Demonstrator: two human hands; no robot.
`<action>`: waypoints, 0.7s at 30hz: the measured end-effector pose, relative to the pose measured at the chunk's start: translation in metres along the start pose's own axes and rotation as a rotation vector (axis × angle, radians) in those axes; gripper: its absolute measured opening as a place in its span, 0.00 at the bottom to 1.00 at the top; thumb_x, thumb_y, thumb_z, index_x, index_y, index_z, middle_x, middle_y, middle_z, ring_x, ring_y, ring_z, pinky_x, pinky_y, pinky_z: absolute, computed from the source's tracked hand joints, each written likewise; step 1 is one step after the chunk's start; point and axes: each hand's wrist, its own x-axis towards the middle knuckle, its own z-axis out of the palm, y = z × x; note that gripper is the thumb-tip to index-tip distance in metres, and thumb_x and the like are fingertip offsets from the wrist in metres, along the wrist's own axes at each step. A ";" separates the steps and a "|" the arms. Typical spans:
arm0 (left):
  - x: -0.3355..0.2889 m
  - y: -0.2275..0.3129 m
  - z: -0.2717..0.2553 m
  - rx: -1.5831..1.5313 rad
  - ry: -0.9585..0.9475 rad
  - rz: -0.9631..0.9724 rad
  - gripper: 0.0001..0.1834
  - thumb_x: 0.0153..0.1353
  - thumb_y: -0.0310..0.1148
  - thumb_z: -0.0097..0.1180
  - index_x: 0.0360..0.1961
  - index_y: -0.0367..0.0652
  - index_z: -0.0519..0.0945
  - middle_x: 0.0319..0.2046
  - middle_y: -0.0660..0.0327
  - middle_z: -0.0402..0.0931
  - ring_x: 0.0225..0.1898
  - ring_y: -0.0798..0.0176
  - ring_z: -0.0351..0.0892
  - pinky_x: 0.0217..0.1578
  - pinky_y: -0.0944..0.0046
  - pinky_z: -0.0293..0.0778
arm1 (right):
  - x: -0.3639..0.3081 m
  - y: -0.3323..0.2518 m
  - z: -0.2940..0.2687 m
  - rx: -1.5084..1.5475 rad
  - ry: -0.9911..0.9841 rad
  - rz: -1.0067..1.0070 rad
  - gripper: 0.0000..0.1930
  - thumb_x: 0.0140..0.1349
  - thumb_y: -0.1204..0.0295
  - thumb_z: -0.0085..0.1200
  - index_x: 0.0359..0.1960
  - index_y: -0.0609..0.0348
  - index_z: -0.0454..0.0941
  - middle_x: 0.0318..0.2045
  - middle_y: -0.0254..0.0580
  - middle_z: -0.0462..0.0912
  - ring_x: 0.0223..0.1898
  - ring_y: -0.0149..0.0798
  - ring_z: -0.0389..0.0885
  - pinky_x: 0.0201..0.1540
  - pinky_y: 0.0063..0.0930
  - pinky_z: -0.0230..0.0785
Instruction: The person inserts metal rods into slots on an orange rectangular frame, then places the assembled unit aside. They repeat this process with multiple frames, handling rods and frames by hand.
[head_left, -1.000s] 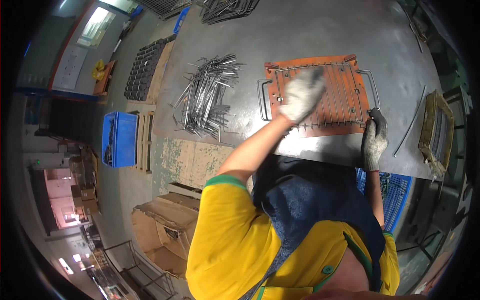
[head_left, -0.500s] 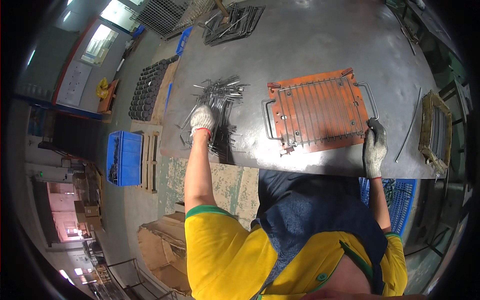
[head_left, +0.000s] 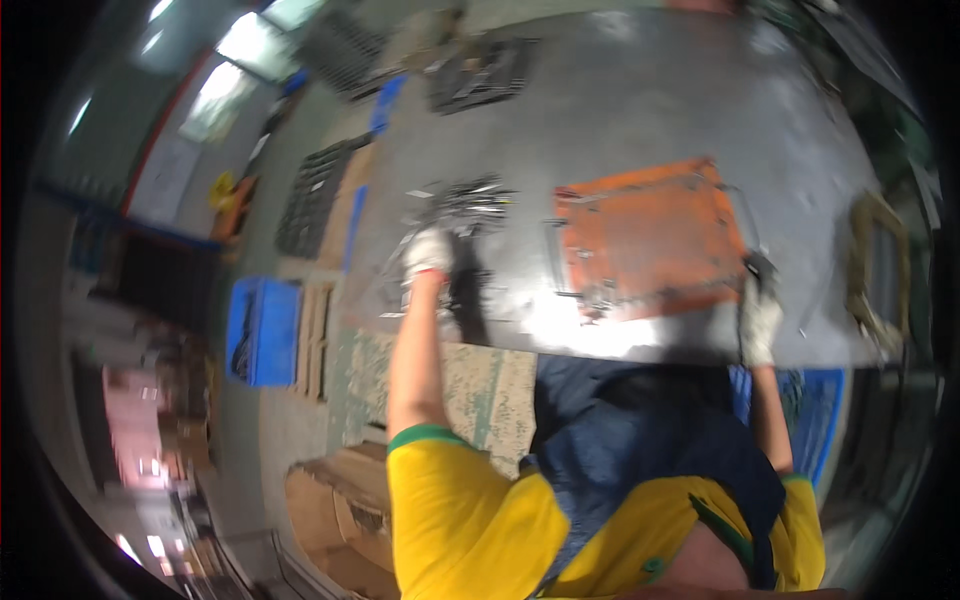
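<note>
The picture is blurred by motion. On the grey metal table [head_left: 640, 120] lies an orange jig plate [head_left: 650, 235] with thin wire rods across it. Left of it is a loose pile of metal rods [head_left: 470, 200]. My left hand [head_left: 428, 252], in a white glove, rests on the near edge of that pile; its grip is too blurred to read. My right hand [head_left: 760, 318], also gloved, is closed around a dark handle [head_left: 757, 268] at the jig's near right corner.
A blue crate [head_left: 262, 330] and wooden pallets stand on the floor to the left, with cardboard boxes [head_left: 330, 500] nearer me. Dark wire grids [head_left: 482, 72] lie at the table's far end. A brownish frame [head_left: 875, 262] sits at the right edge.
My left hand left the orange jig and swung left to the pile of rods. My right hand stayed at the jig's corner. The view has tilted and blurred.
</note>
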 end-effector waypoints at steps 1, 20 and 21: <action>-0.008 0.033 -0.034 -0.043 -0.063 0.057 0.17 0.64 0.42 0.53 0.35 0.41 0.89 0.36 0.45 0.86 0.38 0.42 0.87 0.38 0.45 0.81 | -0.004 0.009 -0.003 -0.002 0.038 0.032 0.16 0.71 0.68 0.51 0.57 0.59 0.78 0.56 0.47 0.81 0.57 0.49 0.79 0.64 0.38 0.68; -0.069 0.110 -0.094 -2.004 -0.384 -0.121 0.11 0.70 0.36 0.60 0.46 0.39 0.81 0.36 0.59 0.82 0.31 0.65 0.82 0.31 0.67 0.79 | 0.015 -0.053 -0.052 0.517 0.055 0.145 0.22 0.74 0.65 0.50 0.64 0.62 0.71 0.48 0.45 0.84 0.45 0.35 0.84 0.46 0.30 0.78; -0.074 0.132 -0.082 -2.025 -0.427 -0.118 0.12 0.70 0.36 0.60 0.47 0.39 0.81 0.36 0.58 0.83 0.32 0.64 0.83 0.32 0.66 0.80 | 0.014 -0.066 -0.053 0.297 -0.194 0.082 0.23 0.73 0.63 0.51 0.65 0.60 0.71 0.48 0.45 0.84 0.45 0.35 0.85 0.46 0.31 0.78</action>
